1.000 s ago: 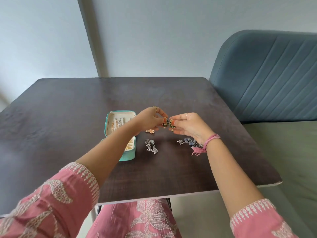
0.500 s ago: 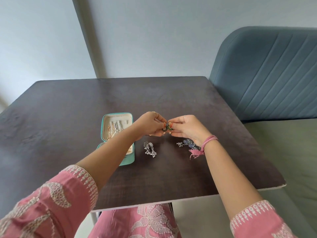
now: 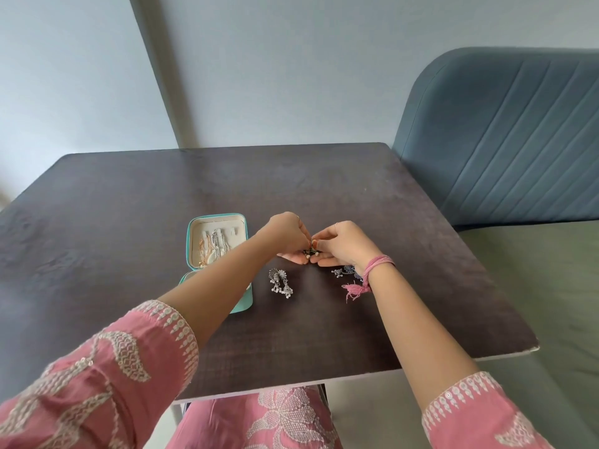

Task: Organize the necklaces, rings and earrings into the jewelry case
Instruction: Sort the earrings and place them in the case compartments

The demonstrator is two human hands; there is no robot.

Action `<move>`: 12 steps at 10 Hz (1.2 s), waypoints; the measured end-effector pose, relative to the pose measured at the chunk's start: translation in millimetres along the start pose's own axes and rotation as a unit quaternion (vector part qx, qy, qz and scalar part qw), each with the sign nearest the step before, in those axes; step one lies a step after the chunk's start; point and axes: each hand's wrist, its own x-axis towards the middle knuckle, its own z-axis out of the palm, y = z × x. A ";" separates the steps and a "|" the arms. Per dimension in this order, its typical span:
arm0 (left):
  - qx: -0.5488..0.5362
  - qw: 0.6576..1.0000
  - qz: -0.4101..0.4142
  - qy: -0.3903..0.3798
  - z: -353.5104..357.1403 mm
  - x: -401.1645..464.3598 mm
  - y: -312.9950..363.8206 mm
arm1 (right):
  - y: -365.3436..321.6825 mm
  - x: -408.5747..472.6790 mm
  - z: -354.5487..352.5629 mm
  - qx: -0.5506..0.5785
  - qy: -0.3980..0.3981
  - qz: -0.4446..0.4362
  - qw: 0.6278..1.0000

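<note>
Both hands — left hand [image 3: 289, 236], right hand [image 3: 342, 244] — pinch one small dark earring [image 3: 311, 252] above the table [image 3: 129, 202]; open case [image 3: 216, 254] at left, silver earrings [image 3: 280, 282] nearby.

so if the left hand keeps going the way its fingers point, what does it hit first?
Probably the right hand: the left hand points rightward at it, and both already pinch the same small dark earring between them. Depth is unclear.

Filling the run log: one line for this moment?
both hands pinch dark earring | silver earrings on table | case open
</note>
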 end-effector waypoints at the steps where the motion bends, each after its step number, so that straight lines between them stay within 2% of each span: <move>1: 0.007 1.000 0.021 0.018 -0.7 -1.7 1.8 | -2.1 1.8 1.5 -0.018 0.008 0.002 1.000; 2: 0.017 0.999 0.020 0.024 -0.7 -2.3 2.8 | -4.6 5.0 1.6 -0.042 0.030 0.003 0.999; 3: -0.027 0.999 -0.011 0.035 -1.2 3.5 2.9 | -5.9 5.8 1.9 -0.060 0.040 0.009 0.997; 4: 0.065 0.998 -0.012 0.020 -2.9 0.1 3.9 | -6.4 2.6 3.4 -0.066 0.033 0.010 0.997; 5: 0.229 0.972 0.052 0.020 2.9 2.6 -0.4 | -4.9 -0.7 4.0 -0.065 0.029 0.004 0.997; 6: 0.171 0.983 0.046 0.036 0.5 6.8 -4.5 | -4.5 -2.7 5.0 -0.069 0.035 0.001 0.997; 7: 0.003 0.998 0.017 0.055 -5.5 3.3 3.6 | -6.9 -4.3 5.8 -0.082 0.043 0.004 0.996; 8: 0.055 0.991 0.065 0.103 -11.2 5.4 1.8 | -10.8 -7.0 0.7 -0.088 0.045 0.001 0.995; 10: 0.061 0.990 0.085 0.091 -20.4 -1.5 10.4 | -20.6 -19.2 -32.3 -0.044 0.087 -0.037 0.995; 12: 0.074 0.979 0.151 0.113 -4.8 -4.0 15.4 | -9.1 -36.4 -63.7 -0.059 0.147 -0.086 0.984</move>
